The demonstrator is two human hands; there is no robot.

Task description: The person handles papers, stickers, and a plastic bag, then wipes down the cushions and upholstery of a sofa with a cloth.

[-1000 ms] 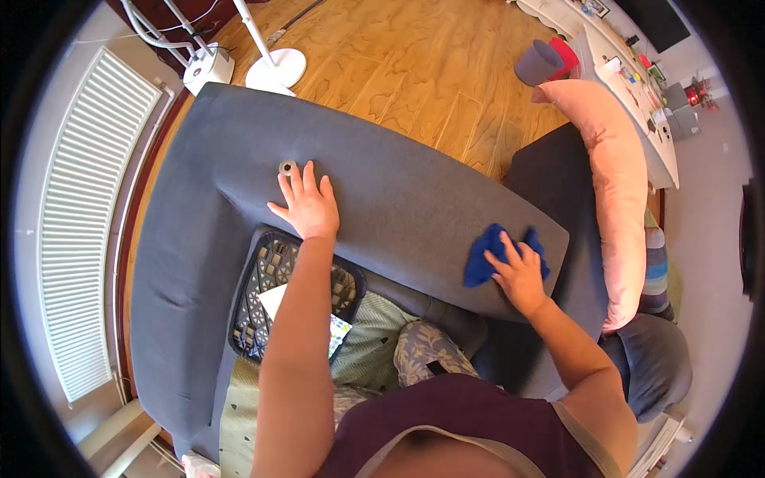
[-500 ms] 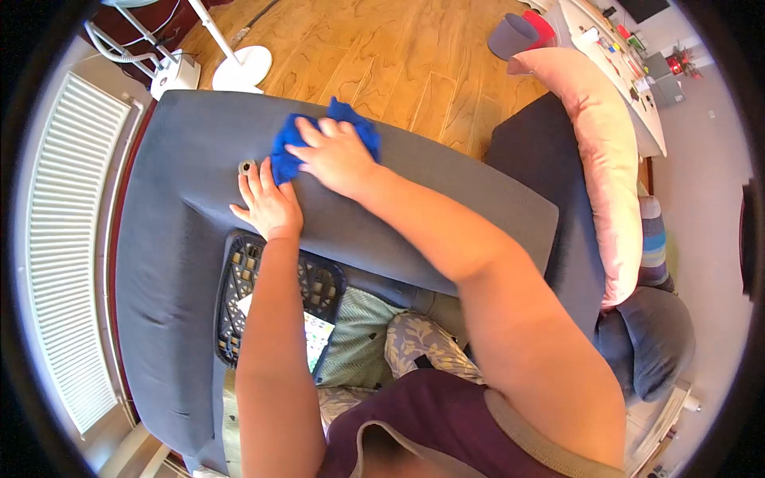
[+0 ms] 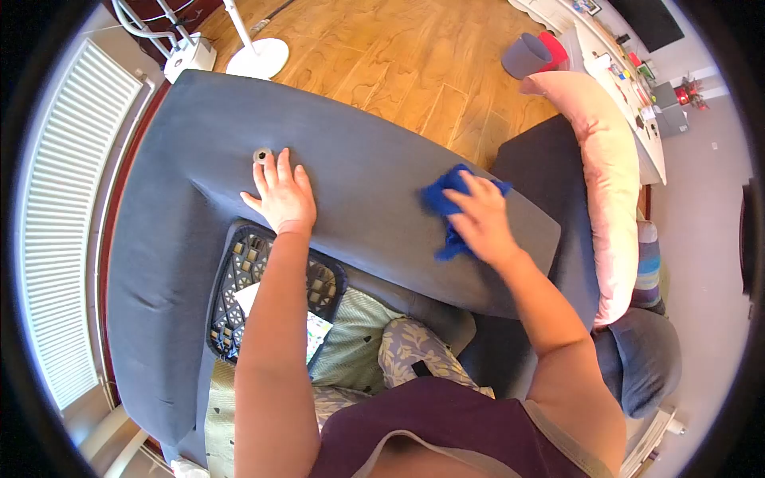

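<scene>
My right hand presses a crumpled blue cloth onto the top of the grey sofa back, toward its right end. Its fingers lie over the cloth and are a little blurred. My left hand rests on the same padded surface further left, open with the fingers apart. By its fingertips sits a small round greyish piece with a dark centre; I cannot make out what it is.
A black plastic crate with papers lies on the seat below my left arm. The radiator is at left, a white stand base behind the sofa. At right are a long pink pillow and a grey bin.
My right hand has slid the blue cloth rightward along the sofa top, away from my left hand. My left hand stays on the surface, and the camera view has shifted slightly.
</scene>
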